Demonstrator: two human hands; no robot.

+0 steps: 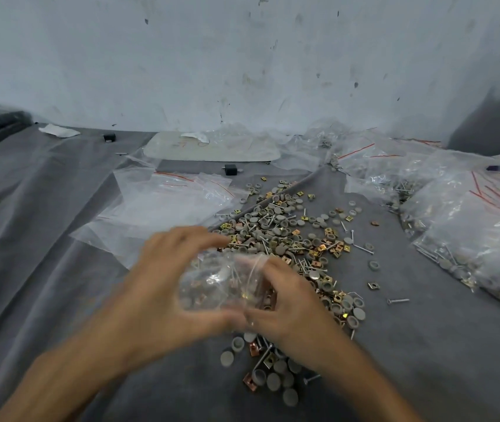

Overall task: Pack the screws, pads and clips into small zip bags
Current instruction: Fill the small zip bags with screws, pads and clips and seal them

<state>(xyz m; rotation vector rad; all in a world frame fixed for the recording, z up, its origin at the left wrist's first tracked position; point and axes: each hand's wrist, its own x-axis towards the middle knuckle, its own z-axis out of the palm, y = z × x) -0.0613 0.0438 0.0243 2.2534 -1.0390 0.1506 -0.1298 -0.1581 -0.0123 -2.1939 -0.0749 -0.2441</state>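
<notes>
Grey wrinkled cloth (425,345) covers the work surface up to a stained pale wall (242,56). Just above the near part of the loose heap of grey round pads, brass square clips and thin steel screws (288,233), a small clear plastic zip bag (221,284), partly filled, is held between two hands. The left hand (163,278) curls its fingers round the left end and the right hand (291,300) pinches the right end.

It is blurred there, so I cannot tell if the mouth is closed. If it is open and tips, pieces may spill back onto the heap. A hard squeeze may also push a screw point through the thin film.

Left of the heap lie empty clear bags with red lines (166,202), probably slippery under a wrist. Right of the heap, filled clear bags (471,233) crowd the cloth. Bare cloth shows on the near right of the heap, and no table edge is visible.
</notes>
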